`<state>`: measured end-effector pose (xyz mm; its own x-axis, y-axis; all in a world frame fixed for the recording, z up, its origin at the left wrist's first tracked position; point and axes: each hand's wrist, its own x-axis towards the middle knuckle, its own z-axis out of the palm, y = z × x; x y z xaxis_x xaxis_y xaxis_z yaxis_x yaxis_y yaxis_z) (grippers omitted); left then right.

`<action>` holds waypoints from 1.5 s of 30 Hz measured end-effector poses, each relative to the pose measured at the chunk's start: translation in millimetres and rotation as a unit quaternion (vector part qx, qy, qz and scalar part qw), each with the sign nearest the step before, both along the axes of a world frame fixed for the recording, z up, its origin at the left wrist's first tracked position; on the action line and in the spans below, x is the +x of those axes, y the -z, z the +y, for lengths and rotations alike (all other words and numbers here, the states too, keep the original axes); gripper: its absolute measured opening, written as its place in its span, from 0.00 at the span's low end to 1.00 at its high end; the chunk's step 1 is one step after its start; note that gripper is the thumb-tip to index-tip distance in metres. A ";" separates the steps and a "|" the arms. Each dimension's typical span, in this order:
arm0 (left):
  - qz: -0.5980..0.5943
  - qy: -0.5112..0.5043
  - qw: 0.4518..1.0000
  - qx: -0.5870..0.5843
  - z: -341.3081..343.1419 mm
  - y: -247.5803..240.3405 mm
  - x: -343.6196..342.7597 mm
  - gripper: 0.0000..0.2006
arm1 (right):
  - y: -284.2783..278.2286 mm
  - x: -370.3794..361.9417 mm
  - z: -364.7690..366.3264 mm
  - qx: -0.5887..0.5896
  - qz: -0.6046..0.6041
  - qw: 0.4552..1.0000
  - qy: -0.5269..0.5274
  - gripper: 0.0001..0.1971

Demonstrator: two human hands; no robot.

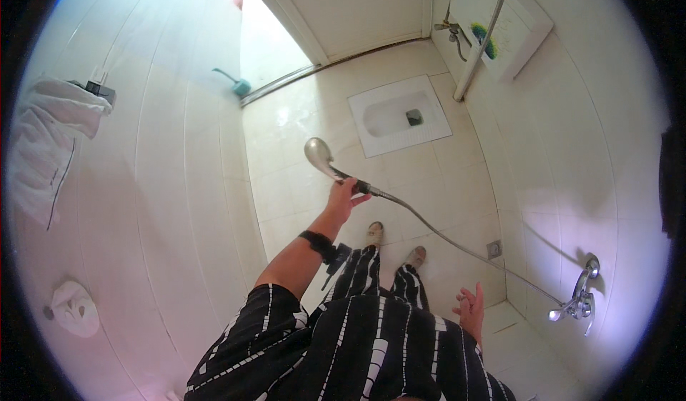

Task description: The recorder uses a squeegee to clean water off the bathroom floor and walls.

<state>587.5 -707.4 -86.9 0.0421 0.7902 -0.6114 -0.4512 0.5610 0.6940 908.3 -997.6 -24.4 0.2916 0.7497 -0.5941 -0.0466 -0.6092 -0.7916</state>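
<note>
Left of centre, over pale floor tiles (414, 183): one handheld shower head (319, 157)

The left hand (347, 192) grips it, seemingly to aim it; the next move likely calls for a steady hold and slack hose. Rightward: one squat toilet (391, 117), far; one metal hose (457, 246); the right hand (469, 309), near, loosely open, seemingly empty; one wall-mounted mixer tap (584, 304).

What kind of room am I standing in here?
Most likely a bathroom: there's a squat toilet in the floor, a metal tap on the right-hand wall, and a shower head in your left hand.
</note>
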 end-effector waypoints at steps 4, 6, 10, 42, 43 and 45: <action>0.034 0.032 0.999 -0.010 -6.6 -14.1 3.8 0.05 | 5.0 4.2 -1.9 -0.001 0.000 1.000 -0.001 0.27; 0.055 0.022 0.998 -0.017 -10.7 -10.4 -7.6 0.05 | 7.7 5.7 1.1 -0.001 0.003 1.000 -0.014 0.27; 0.071 -0.006 0.997 -0.026 -23.1 -8.8 -32.2 0.05 | 11.1 9.1 4.2 -0.010 0.006 1.000 -0.021 0.27; 0.106 -0.361 0.918 -0.121 -198.4 17.0 -193.4 0.03 | 15.2 11.5 26.6 0.024 -0.005 0.995 -0.101 0.27; 0.089 -0.349 0.925 -0.125 -198.3 18.1 -184.1 0.04 | 13.2 10.8 26.9 0.023 -0.006 0.995 -0.100 0.27; 0.083 -0.326 0.932 -0.136 -196.0 21.5 -164.9 0.05 | 8.3 9.4 29.5 0.004 -0.013 0.995 -0.103 0.27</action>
